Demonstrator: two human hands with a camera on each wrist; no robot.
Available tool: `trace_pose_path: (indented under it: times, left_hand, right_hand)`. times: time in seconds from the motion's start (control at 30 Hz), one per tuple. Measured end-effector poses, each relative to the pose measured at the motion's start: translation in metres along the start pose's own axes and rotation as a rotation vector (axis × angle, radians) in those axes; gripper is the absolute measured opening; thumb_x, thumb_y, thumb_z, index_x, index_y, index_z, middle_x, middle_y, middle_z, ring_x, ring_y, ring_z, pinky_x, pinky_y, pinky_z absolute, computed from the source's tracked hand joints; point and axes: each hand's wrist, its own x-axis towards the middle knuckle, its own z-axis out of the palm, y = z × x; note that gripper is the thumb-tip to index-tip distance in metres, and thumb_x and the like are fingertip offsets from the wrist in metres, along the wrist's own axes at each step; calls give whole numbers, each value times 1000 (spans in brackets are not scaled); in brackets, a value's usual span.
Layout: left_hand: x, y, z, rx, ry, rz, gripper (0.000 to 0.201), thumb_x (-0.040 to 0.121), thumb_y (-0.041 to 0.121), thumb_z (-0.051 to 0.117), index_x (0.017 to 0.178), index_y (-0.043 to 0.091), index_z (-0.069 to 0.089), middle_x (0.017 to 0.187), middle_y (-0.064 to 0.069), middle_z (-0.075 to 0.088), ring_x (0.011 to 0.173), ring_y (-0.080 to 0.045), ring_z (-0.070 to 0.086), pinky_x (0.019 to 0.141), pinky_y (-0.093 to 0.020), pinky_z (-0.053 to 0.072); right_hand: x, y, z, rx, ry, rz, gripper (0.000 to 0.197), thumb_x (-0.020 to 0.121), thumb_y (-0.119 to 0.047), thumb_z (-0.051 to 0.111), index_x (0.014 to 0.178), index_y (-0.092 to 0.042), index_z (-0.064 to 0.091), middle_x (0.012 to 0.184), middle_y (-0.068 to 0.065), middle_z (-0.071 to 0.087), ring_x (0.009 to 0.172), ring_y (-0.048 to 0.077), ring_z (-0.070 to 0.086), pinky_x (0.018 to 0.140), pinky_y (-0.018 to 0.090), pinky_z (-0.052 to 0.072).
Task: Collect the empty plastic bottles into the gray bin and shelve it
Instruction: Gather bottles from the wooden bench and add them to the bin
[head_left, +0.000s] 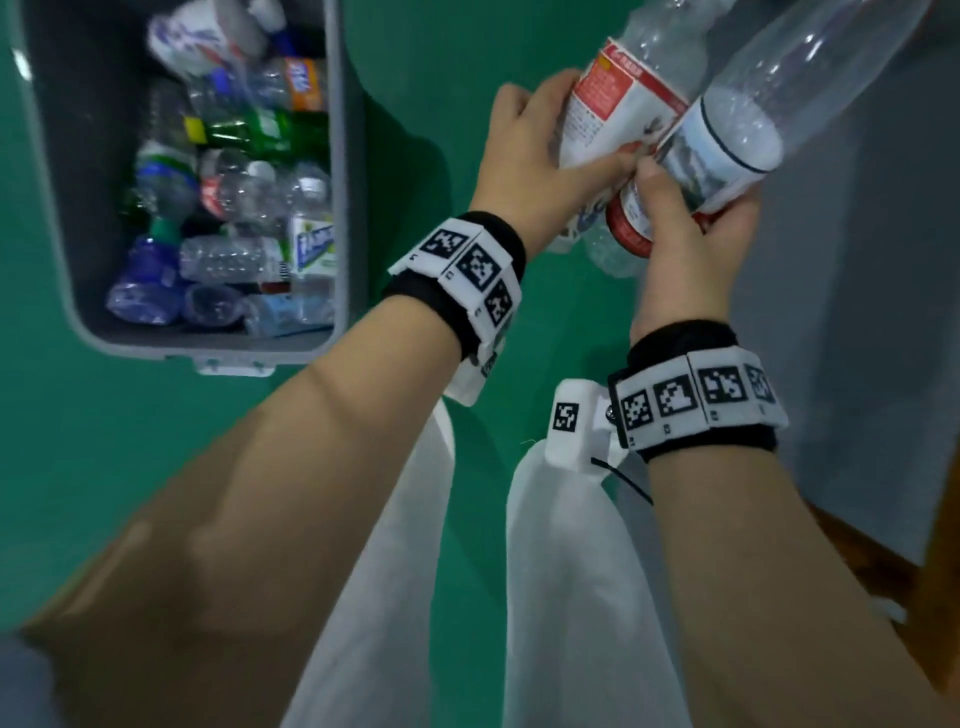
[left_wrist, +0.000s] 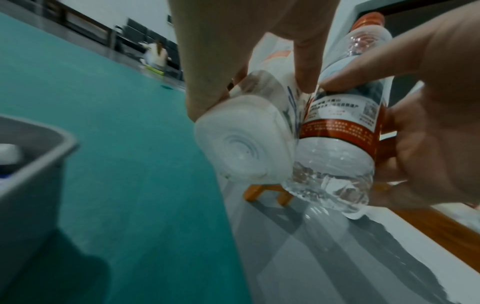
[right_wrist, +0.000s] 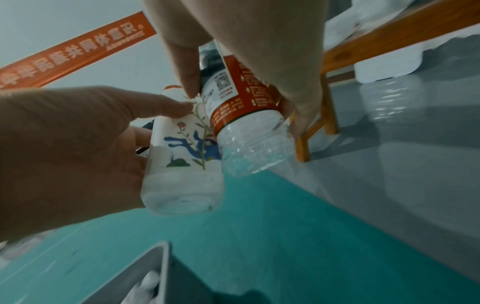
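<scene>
Bottles (head_left: 649, 150) held in both hands' grip; bin (head_left: 340, 171) left.

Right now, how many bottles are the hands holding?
2. The left hand holds a white flowered bottle; the right hand holds a clear red-labelled bottle beside it.

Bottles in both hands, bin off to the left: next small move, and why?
Probably carry both hands left until they are over the gray bin, then let go. The left hand holds the white flower-print bottle, the right hand the red-label bottle. Both bottles hang over bare green floor, touching each other, well clear of the bin's rim. The bin has bottles in it but isn't heaped.
</scene>
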Motion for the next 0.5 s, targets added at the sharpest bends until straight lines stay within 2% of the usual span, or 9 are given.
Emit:
trace_pose_path:
  times: [0.1, 0.17, 0.27, 0.4, 0.5]
  left_hand:
    - [9, -33, -55, -37, 97, -87, 71, 77, 34, 75, 136, 12, 43, 111, -1, 39, 104, -7, 45, 79, 1, 35]
    - [13, -57, -88, -69, 170, -139, 70, 77, 33, 75, 136, 12, 43, 110, -1, 37, 101, -6, 44, 81, -1, 35]
    - [15, -87, -122, -144, 259, -220, 67, 76, 31, 76, 133, 12, 47, 111, -2, 38, 99, -7, 46, 90, -12, 42]
    - [18, -136, -163, -171, 374, -350, 70, 73, 35, 77, 133, 13, 48, 113, -3, 38, 106, -14, 49, 99, -27, 46]
    - [24, -170, -188, -158, 451, -442, 72, 72, 38, 77, 134, 14, 48, 113, -1, 37, 106, -13, 47, 99, -27, 45]
  right_hand:
    - [-6, 15, 62, -94, -102, 16, 56, 74, -10, 77, 122, -17, 49, 118, 2, 65, 104, 10, 67, 93, 30, 54]
    - [-11, 27, 102, -135, -170, 17, 55, 75, -7, 76, 122, -14, 49, 119, 4, 64, 105, 11, 66, 93, 30, 54]
    - [-15, 47, 146, -225, -261, 51, 54, 78, -7, 74, 125, -14, 47, 121, 4, 62, 106, 11, 65, 92, 27, 54]
    - [-19, 82, 202, -348, -376, 133, 46, 79, -15, 75, 113, -23, 47, 114, -2, 62, 100, 8, 65, 86, 24, 54]
    - [-19, 109, 240, -417, -426, 204, 47, 80, -18, 75, 118, -19, 47, 110, -4, 62, 95, 7, 65, 78, 20, 54]
